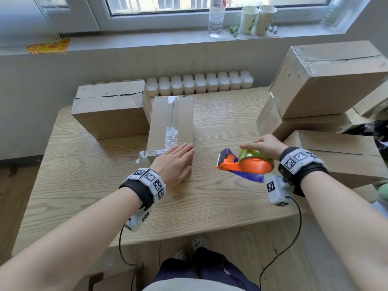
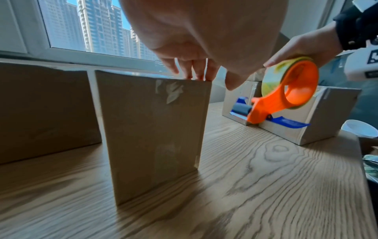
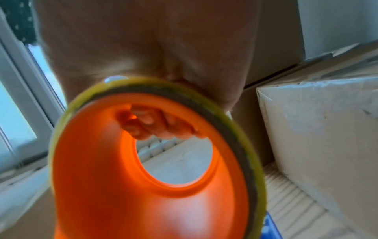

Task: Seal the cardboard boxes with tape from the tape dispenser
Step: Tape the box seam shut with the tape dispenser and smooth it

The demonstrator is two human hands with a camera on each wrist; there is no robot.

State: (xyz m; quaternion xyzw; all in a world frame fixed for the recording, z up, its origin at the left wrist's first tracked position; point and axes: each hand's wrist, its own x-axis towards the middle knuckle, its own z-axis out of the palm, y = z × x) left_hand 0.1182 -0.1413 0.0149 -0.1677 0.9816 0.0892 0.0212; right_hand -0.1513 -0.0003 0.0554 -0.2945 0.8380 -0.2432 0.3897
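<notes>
Two hands work: left hand lies flat, fingers straight, on the box; right hand grips the dispenser above the worktop.

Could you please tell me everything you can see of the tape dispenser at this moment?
The tape dispenser is plastic: an orange ring-shaped body with a neck, and blue parts at the front and underneath. A roll of yellowish clear tape sits around the ring. The right hand grips it from above, fingers curled through the ring's opening, holding it above the wooden table, its front end pointing toward the narrow taped box without touching it.
</notes>
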